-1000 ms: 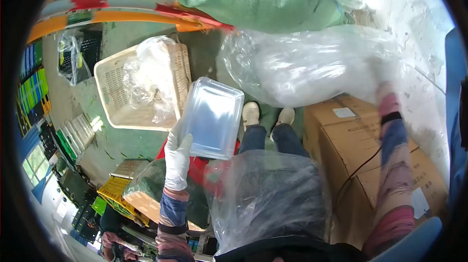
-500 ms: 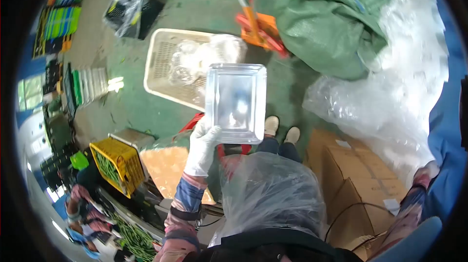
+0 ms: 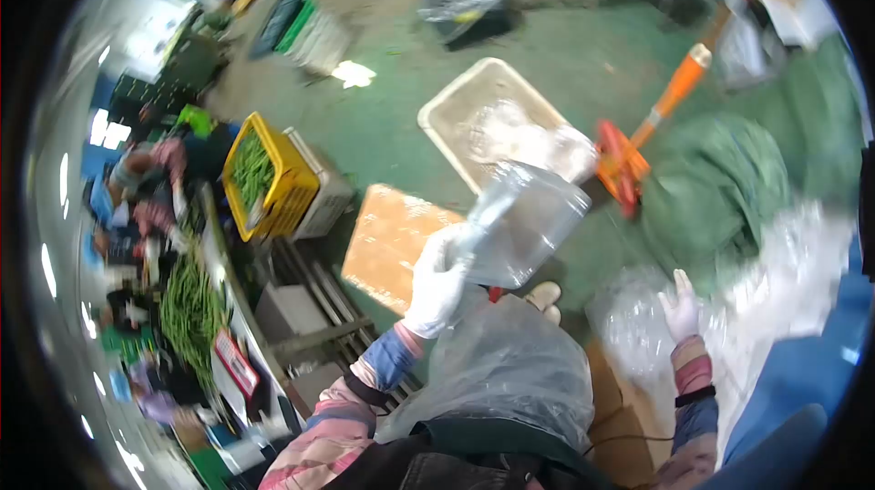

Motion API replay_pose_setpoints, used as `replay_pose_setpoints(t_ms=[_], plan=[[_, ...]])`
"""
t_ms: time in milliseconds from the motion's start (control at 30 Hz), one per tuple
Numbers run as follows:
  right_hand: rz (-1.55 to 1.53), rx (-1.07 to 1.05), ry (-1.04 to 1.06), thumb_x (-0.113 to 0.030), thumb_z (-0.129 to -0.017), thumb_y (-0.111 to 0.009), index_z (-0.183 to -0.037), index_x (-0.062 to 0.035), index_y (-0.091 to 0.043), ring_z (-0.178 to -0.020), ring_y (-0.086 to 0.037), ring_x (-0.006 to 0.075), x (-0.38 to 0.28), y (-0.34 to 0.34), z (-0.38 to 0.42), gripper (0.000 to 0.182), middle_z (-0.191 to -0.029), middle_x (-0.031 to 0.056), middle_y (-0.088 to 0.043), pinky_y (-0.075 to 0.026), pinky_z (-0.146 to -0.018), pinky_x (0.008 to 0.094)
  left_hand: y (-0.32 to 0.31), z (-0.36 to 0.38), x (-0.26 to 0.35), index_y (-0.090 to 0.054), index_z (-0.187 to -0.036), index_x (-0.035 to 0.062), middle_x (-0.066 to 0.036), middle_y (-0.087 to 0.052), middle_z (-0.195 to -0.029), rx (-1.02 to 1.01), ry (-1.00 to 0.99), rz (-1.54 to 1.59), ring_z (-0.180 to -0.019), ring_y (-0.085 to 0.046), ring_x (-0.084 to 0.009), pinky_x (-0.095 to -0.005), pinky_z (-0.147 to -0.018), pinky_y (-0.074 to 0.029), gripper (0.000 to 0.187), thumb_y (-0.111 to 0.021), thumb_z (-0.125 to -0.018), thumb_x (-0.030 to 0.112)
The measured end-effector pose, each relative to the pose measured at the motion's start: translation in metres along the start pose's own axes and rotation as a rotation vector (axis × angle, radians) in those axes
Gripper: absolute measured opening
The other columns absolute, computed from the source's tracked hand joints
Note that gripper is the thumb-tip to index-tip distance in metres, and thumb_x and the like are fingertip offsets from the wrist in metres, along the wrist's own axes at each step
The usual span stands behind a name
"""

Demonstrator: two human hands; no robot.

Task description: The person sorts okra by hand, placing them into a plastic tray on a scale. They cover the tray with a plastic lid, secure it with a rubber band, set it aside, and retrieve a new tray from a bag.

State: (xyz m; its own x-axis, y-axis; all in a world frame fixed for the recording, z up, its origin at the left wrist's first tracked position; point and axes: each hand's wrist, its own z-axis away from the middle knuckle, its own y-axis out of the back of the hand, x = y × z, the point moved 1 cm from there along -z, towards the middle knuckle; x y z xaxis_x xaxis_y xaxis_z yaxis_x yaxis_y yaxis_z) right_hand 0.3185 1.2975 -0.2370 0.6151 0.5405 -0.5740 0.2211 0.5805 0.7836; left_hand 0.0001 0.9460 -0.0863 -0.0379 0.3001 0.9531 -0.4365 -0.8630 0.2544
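Container (image 3: 533, 224) now aslant (edge (image 3: 483, 206) in grip (image 3: 439, 280))

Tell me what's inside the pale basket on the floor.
Crumpled clear plastic lies inside the pale basket. The clear container in the left hand partly covers its near edge, and whatever lies beneath the plastic is hidden.

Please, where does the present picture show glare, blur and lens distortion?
Head view: pale reflections streak the clear container, and a bright patch glares on the floor; head view: the green sack looks blurred; head view: fisheye curvature with dark corners.
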Motion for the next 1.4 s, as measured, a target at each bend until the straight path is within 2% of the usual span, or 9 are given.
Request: replay_pose_setpoints(t_ms=[200,267,367,500,533,800,967,1233,1400], plan=[[-0.444,-0.148,0.392,0.004,-0.073,-0.068,-0.153,-0.0039,-0.035,-0.141,-0.040,0.0268,-0.252,0.006,-0.026,0.088,-0.157,0.0113,-0.038,-0.038,-0.108,0.0389,0.078,0.071,0.014,-0.048,-0.143,0.0030,-0.014,-0.053,-0.140,-0.126,0.006,-0.007,-0.134,-0.046,-0.0224,-0.0379,-0.113,-0.036,0.055,-0.065,-0.095,0.024],[-0.414,-0.278,0.571,0.004,-0.074,-0.068,-0.149,0.0019,-0.040,-0.138,-0.043,0.0282,-0.295,-0.014,-0.014,0.080,-0.150,0.0175,-0.045,-0.037,-0.110,0.0374,0.110,0.091,0.004,-0.048,-0.143,0.0028,-0.014,-0.052,-0.142,-0.232,0.037,0.026,-0.135,-0.045,-0.0221,-0.0380,-0.114,-0.035,0.053,-0.064,-0.096,0.023],[-0.673,-0.696,0.375,-0.010,-0.091,-0.067,-0.130,0.0055,-0.056,-0.105,-0.061,0.0147,-0.347,-0.033,0.003,0.043,-0.115,0.0063,-0.066,-0.046,-0.097,0.0303,0.158,0.118,0.003,-0.048,-0.143,0.0013,-0.013,-0.051,-0.145,-0.250,0.035,0.208,-0.136,-0.044,-0.0214,-0.0376,-0.116,-0.033,0.052,-0.062,-0.097,0.021],[-0.585,-0.896,0.419,-0.009,-0.093,-0.062,-0.130,0.0053,-0.057,-0.106,-0.059,0.0147,-0.413,-0.096,0.032,0.039,-0.116,0.0061,-0.065,-0.045,-0.097,0.0305,0.242,0.168,-0.021,-0.048,-0.143,-0.0020,-0.012,-0.051,-0.147,-0.189,0.139,0.487,-0.136,-0.045,-0.0197,-0.0364,-0.116,-0.034,0.051,-0.061,-0.098,0.017],[-0.490,-0.946,0.398,-0.008,-0.095,-0.059,-0.130,0.0055,-0.056,-0.109,-0.058,0.0151,-0.436,-0.114,0.042,0.038,-0.116,0.0063,-0.065,-0.044,-0.098,0.0310,0.268,0.180,-0.017,-0.049,-0.142,-0.0030,-0.011,-0.052,-0.146,-0.134,0.282,0.475,-0.134,-0.047,-0.0179,-0.0352,-0.115,-0.035,0.050,-0.062,-0.097,0.016],[-0.535,-1.038,0.453,-0.008,-0.096,-0.057,-0.129,0.0048,-0.058,-0.103,-0.060,0.0152,-0.638,-0.275,0.134,0.036,-0.114,0.0072,-0.067,-0.047,-0.093,0.0311,0.468,0.269,-0.068,-0.016,-0.158,0.0017,-0.018,-0.031,-0.158,0.507,0.113,0.738,-0.144,-0.034,-0.0228,-0.0357,-0.118,-0.028,0.086,-0.068,-0.096,0.030],[-0.516,-1.142,0.491,-0.009,-0.095,-0.059,-0.123,0.0043,-0.061,-0.094,-0.060,0.0119,-0.754,-0.339,0.177,0.031,-0.107,0.0040,-0.067,-0.048,-0.084,0.0281,0.537,0.325,-0.097,-0.008,-0.157,-0.0039,-0.023,-0.016,-0.163,0.796,0.138,0.384,-0.151,-0.018,-0.0268,-0.0355,-0.122,-0.019,0.101,-0.074,-0.090,0.033],[-0.497,-1.326,0.667,-0.002,-0.091,-0.060,-0.129,0.0084,-0.059,-0.107,-0.061,0.0165,-0.883,-0.414,0.189,0.040,-0.120,0.0091,-0.066,-0.046,-0.096,0.0289,0.564,0.340,-0.113,0.000,-0.158,-0.0016,-0.015,-0.026,-0.159,0.971,0.078,0.740,-0.145,-0.026,-0.0199,-0.0343,-0.117,-0.029,0.107,-0.077,-0.089,0.023],[-0.480,-1.402,0.682,-0.007,-0.095,-0.056,-0.128,0.0067,-0.060,-0.102,-0.060,0.0137,-0.941,-0.448,0.164,0.036,-0.114,0.0067,-0.066,-0.046,-0.092,0.0278,0.607,0.296,-0.135,-0.011,-0.156,-0.0020,-0.014,-0.037,-0.148,1.082,0.046,0.656,-0.136,-0.037,-0.0188,-0.0348,-0.114,-0.034,0.092,-0.072,-0.087,0.008]])
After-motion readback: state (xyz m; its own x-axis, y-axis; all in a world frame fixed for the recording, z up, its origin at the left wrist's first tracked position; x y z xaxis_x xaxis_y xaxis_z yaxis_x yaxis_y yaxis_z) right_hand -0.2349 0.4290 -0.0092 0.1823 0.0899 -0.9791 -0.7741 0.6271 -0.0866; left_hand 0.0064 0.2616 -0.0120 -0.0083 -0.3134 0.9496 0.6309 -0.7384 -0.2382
